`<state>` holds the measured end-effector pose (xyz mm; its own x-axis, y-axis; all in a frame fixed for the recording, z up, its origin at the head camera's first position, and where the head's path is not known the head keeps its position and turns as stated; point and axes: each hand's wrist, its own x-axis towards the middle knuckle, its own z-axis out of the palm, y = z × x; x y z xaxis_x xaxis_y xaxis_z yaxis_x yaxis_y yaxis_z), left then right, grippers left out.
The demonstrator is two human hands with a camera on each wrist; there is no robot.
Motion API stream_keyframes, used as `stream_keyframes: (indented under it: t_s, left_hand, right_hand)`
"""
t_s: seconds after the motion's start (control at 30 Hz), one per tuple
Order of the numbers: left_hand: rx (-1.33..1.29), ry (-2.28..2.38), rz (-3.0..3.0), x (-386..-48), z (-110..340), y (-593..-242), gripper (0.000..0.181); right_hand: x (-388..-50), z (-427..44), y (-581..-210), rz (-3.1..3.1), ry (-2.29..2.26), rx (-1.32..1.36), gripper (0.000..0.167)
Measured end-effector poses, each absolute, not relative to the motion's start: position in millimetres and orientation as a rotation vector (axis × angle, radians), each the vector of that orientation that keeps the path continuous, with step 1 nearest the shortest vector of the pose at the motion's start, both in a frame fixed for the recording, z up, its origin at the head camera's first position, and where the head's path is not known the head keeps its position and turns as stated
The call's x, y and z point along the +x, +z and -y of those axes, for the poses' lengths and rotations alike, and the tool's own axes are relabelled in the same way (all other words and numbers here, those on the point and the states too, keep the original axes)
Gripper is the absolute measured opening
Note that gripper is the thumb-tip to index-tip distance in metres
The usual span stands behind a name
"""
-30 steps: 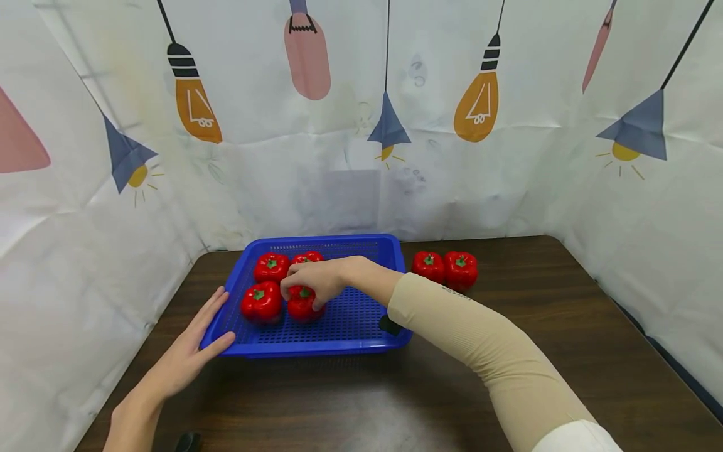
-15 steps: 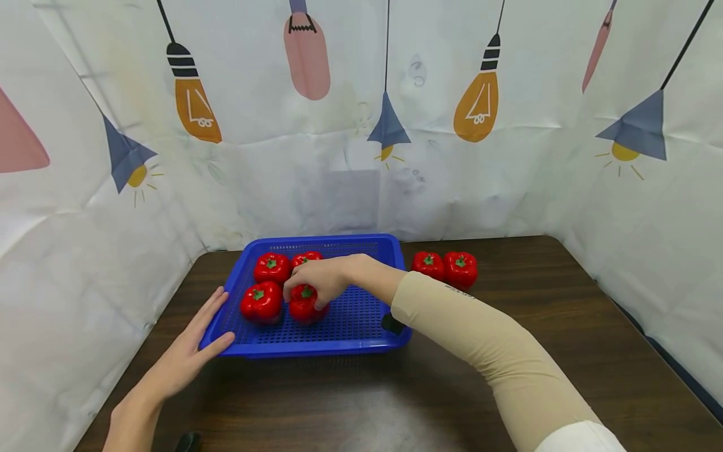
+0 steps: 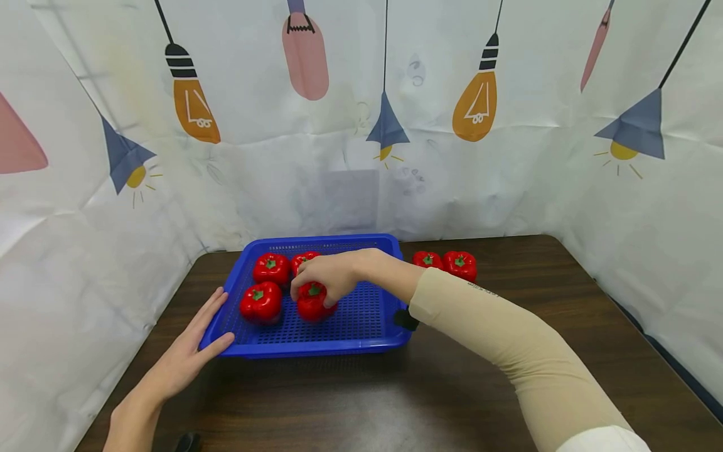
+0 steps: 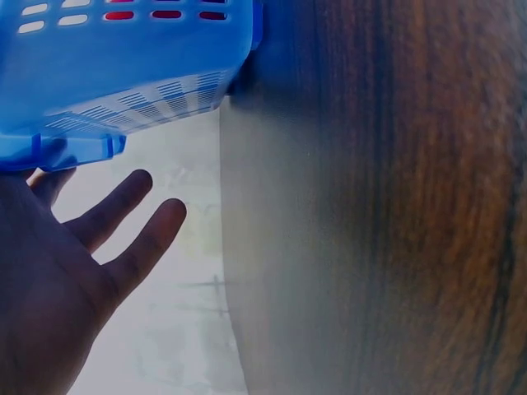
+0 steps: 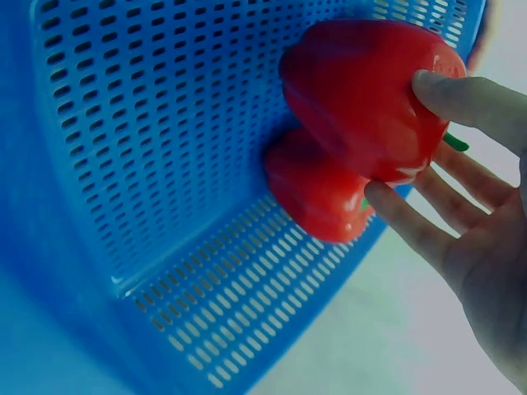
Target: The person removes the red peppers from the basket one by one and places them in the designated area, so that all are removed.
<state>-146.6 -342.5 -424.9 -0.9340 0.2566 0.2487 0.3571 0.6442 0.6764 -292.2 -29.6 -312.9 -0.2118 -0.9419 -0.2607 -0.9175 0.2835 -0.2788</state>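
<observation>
Left hand (image 3: 183,355): no shift in the last half second; fingers straight and spread, laid along the left end of the blue basket (image 3: 316,347). Two red peppers (image 3: 261,302) just right of its fingertips, one behind the other, unmoved. A rear pepper (image 3: 304,257) peeps out beyond the right hand (image 3: 332,274), partly hidden.

Change: the held pepper (image 3: 312,309), pinched between right thumb and fingers, has slid rightward inside the basket; wider gap from its front-left neighbour. Judgement: this one pepper is being repositioned. Cannot tell whether its base is clear of the basket floor. Outside the basket, beyond the right forearm, a pair of peppers (image 3: 460,266), now more covered by the sleeve (image 3: 508,351).

Surface: dark wood-grain tabletop (image 3: 361,408) under both hands. Room: pale hanging sheet (image 3: 350,194) past the hands, printed with lamps and bulbs, creased.
</observation>
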Motion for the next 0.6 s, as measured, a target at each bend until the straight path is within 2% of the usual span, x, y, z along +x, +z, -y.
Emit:
stream_keyframes:
  t_s: [0.6]
  left_hand:
    - [-0.497, -1.197, 2.735, -145.9, 341.1, -423.5, 0.076]
  right_hand:
    - [-296.0, -21.6, -295.2, -2.230, -0.236, -1.671, 0.047]
